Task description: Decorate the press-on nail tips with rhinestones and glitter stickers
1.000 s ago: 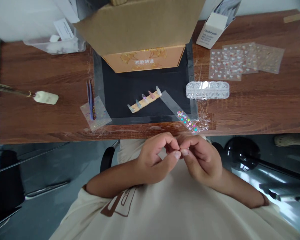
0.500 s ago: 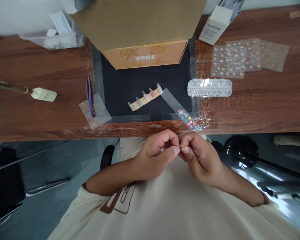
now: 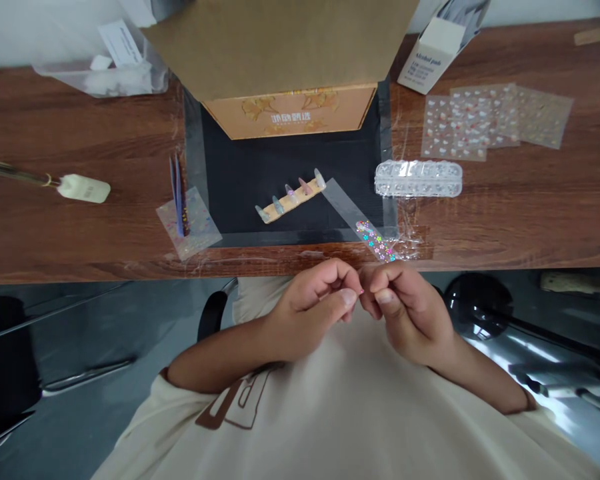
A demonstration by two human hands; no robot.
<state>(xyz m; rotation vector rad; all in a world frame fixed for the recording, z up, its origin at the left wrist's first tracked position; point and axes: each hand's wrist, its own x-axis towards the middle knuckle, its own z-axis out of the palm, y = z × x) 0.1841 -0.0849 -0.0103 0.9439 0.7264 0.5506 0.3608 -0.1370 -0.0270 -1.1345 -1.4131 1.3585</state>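
Note:
Between thumb and forefinger of my left hand [image 3: 317,307] is a tiny pink piece [image 3: 361,291], too small to make out fully. My right hand [image 3: 410,310] is pinched just beside it, a small gap apart; whatever its fingertips hold, if anything, is hidden. Both hands are in front of the table's near edge, above my lap. Close beyond them lies a clear strip with shiny multicoloured flower stickers [image 3: 374,240]. Past its far end, a tan strip [image 3: 294,201] carries several pointed false nails, pale, teal and pink, on a black mat [image 3: 240,173].
A cardboard box [image 3: 290,117] stands at the mat's back. To the right are a clear rhinestone case [image 3: 419,179], sticker sheets [image 3: 455,127] and an alcohol pad box [image 3: 427,57]. Leftward lie blue tweezers [image 3: 179,200] on a clear sheet [image 3: 203,217], a brush-like tool [image 3: 83,188] and a plastic tub [image 3: 125,80].
My hands have parted slightly at the fingertips, the right moving a little to the right. The pink piece stays at my left fingertips. Things on the table have not moved.

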